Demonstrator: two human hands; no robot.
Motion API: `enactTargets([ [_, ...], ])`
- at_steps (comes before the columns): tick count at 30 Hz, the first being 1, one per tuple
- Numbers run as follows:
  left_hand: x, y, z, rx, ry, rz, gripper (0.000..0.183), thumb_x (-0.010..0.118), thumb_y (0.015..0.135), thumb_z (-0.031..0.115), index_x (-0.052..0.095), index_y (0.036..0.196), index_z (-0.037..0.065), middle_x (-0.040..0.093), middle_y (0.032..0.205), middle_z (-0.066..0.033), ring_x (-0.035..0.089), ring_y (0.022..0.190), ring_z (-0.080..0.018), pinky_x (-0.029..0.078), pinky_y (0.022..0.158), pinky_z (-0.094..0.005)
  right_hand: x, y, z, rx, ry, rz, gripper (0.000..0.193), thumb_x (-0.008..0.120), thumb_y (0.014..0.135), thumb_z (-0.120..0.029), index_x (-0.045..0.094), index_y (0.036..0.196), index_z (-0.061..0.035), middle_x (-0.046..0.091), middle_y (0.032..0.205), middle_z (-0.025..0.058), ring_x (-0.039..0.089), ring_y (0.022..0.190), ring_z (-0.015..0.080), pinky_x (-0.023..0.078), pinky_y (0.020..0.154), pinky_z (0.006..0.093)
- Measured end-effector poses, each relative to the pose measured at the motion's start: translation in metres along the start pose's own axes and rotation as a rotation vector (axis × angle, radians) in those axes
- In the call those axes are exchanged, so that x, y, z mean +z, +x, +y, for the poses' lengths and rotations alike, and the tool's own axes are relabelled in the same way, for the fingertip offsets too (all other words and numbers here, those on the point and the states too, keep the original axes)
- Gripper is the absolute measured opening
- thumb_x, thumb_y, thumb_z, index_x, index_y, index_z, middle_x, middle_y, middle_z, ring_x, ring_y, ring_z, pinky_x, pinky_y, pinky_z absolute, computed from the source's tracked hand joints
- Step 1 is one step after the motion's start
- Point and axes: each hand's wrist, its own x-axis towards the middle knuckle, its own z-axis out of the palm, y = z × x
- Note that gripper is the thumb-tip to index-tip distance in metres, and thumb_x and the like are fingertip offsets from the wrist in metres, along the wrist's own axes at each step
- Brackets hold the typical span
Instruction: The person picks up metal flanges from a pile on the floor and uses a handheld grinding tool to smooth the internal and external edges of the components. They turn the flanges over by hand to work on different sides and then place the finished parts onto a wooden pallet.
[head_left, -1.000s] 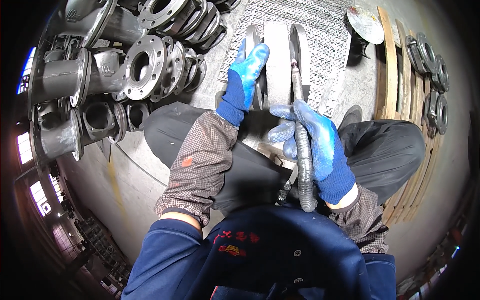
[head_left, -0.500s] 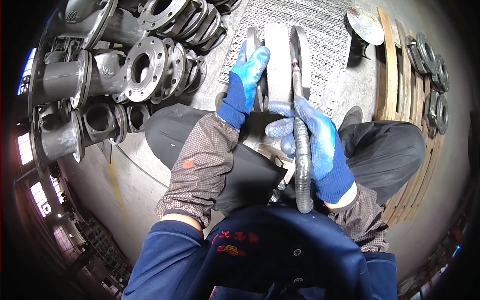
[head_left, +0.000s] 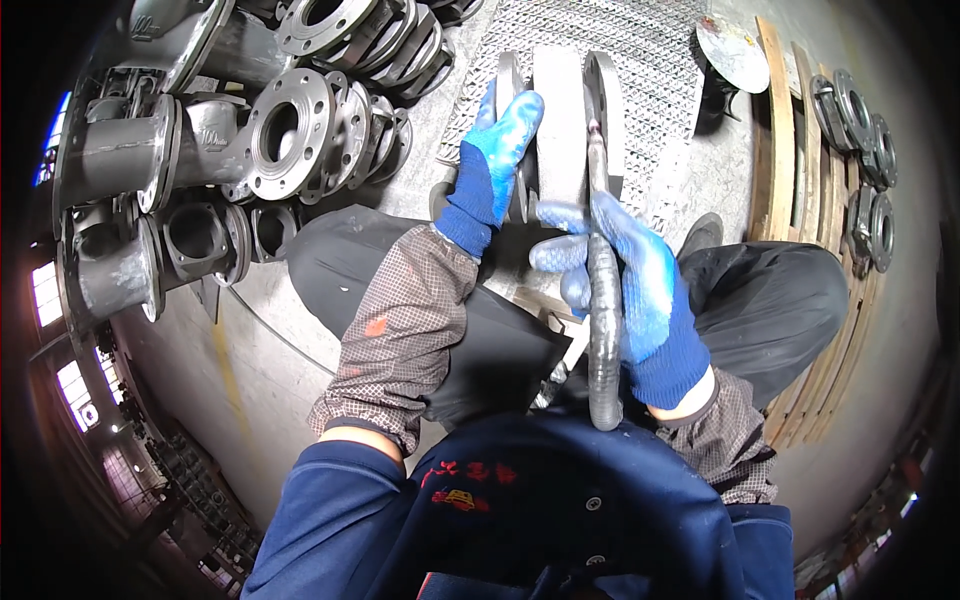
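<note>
A grey metal casting (head_left: pixel 561 120) with a round flange at each side and a pale middle stands upright in front of me. My left hand (head_left: pixel 507 150), in a blue coated glove, is closed around the rim of its left flange (head_left: pixel 509 75). In my right hand (head_left: pixel 645 285), also gloved, is a slim handheld grinder (head_left: pixel 605 330) whose rear is a dark, ribbed, tape-wrapped length. Its thin metal shank reaches up to the inner side of the right flange (head_left: pixel 606 100). Whether the tip touches the metal, I cannot tell.
Flanged pipe castings (head_left: pixel 125 160) are stacked at the left, with loose flanges (head_left: pixel 290 135) beside them. A textured metal plate (head_left: pixel 650 60) lies beyond the casting. At right are a stained round-topped stand (head_left: pixel 732 55) and a wooden pallet (head_left: pixel 783 130) bearing more castings (head_left: pixel 852 105).
The casting, both hands and the grinder shift only very slightly to the right. The rear end of the grinder's wrapped length sits a touch lower. Both grips stay the same.
</note>
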Motion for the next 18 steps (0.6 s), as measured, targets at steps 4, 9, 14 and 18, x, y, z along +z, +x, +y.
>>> enactTargets([
  [4, 0.004, -0.001, 0.007, -0.012, -0.041, 0.008, 0.034, 0.049, 0.093, 0.02, 0.052, 0.117, -0.004, 0.058, 0.109, -0.0106, 0.057, 0.099, -0.0141, 0.047, 0.088, -0.0269, 0.008, -0.007, -0.004, 0.031, 0.015, 0.02, 0.052, 0.037, 0.094, -0.04, 0.051, 0.113, 0.007, 0.064, 0.077, 0.0191, 0.058, 0.052, 0.0158, 0.046, 0.045, 0.0217],
  [9, -0.001, -0.003, 0.004, 0.106, 0.097, 0.025, 0.036, 0.05, 0.093, 0.019, 0.05, 0.12, -0.004, 0.058, 0.111, -0.0112, 0.056, 0.101, -0.0152, 0.045, 0.091, -0.0275, 0.007, -0.011, -0.007, 0.048, -0.123, 0.07, 0.047, 0.034, 0.096, -0.032, 0.052, 0.113, 0.0084, 0.063, 0.07, 0.0139, 0.052, 0.044, 0.0104, 0.04, 0.038, 0.0183],
  [14, -0.004, -0.002, -0.004, 0.1, -0.008, 0.014, 0.037, 0.049, 0.093, 0.018, 0.048, 0.122, -0.004, 0.054, 0.119, -0.0122, 0.055, 0.105, -0.0166, 0.045, 0.092, -0.0277, -0.005, -0.007, -0.009, 0.055, -0.112, 0.03, 0.052, 0.038, 0.093, -0.041, 0.055, 0.11, 0.0054, 0.064, 0.071, 0.0163, 0.055, 0.047, 0.0131, 0.044, 0.043, 0.021],
  [18, -0.008, 0.003, -0.012, 0.145, 0.068, 0.028, 0.043, 0.047, 0.094, 0.028, 0.047, 0.124, -0.002, 0.055, 0.118, -0.0124, 0.054, 0.106, -0.0169, 0.044, 0.094, -0.0279, -0.006, -0.009, -0.01, 0.056, -0.194, 0.043, 0.053, 0.038, 0.093, -0.041, 0.057, 0.109, 0.0055, 0.064, 0.071, 0.0158, 0.056, 0.048, 0.0125, 0.044, 0.043, 0.0211],
])
